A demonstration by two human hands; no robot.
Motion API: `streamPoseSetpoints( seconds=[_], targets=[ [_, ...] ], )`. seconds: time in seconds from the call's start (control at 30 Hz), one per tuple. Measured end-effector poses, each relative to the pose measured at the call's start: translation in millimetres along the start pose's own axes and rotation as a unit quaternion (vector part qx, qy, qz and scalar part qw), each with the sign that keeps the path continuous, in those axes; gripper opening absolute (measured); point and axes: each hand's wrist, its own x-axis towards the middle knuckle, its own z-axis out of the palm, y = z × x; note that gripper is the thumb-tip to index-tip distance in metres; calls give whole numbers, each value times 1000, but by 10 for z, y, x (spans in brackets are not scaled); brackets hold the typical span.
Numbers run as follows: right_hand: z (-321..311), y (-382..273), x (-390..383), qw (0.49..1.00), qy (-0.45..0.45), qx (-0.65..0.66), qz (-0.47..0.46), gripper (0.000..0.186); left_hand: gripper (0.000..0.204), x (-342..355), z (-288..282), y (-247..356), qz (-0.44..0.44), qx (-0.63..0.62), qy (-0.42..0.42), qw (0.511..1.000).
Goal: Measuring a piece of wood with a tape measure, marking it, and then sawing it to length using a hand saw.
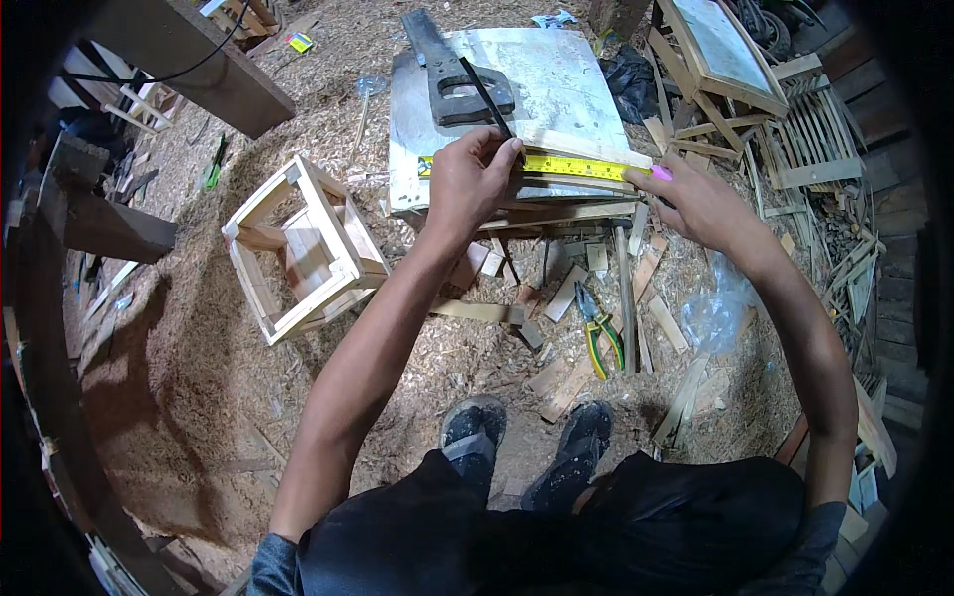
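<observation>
A slim black pencil [484, 94] is pinched in the fingers of my left hand [467, 179], its lower end at the yellow tape measure blade [576, 167]. The blade runs left to right along the near edge of a whitish worktop [556, 70], passing under my left hand. At the blade's right end, my right hand [701, 199] is closed on it, with a small pink spot showing by the fingers. A pale wooden strip [586, 146] lies along the blade's far side. Beyond my left hand, a handsaw [447, 84] with a dark handle rests on the worktop.
A small wooden frame [308, 253] stands on the shavings-covered floor at left. Pliers with yellow-green handles [603, 343] lie among offcuts below the worktop. Clear plastic [717, 308] lies near my right forearm. A wooden post [219, 79] rises at upper left; a wooden rack [725, 60] stands at upper right.
</observation>
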Motion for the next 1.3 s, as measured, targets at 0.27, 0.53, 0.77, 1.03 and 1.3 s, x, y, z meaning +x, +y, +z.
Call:
streamPoseSetpoints(
  seconds=[0.27, 0.53, 0.77, 1.03, 1.3],
  targets=[
    [-95, -25, 37, 1000, 8, -16, -4, 51, 20, 51, -15, -33, -7, 3, 7, 1000],
    [-14, 81, -3, 999, -4, 37, -11, 52, 19, -26, -10, -40, -1, -42, 1, 999],
    [-45, 148, -2, 998, -26, 51, -6, 52, 21, -5, -22, -70, 24, -35, 14, 999],
    [-61, 117, -25, 998, -36, 54, 15, 49, 21, -3, 20, -120, 30, -21, 32, 999],
    [-34, 97, -80, 999, 9, 52, 6, 49, 23, -16, 21, -82, 8, -42, 25, 999]
  ],
)
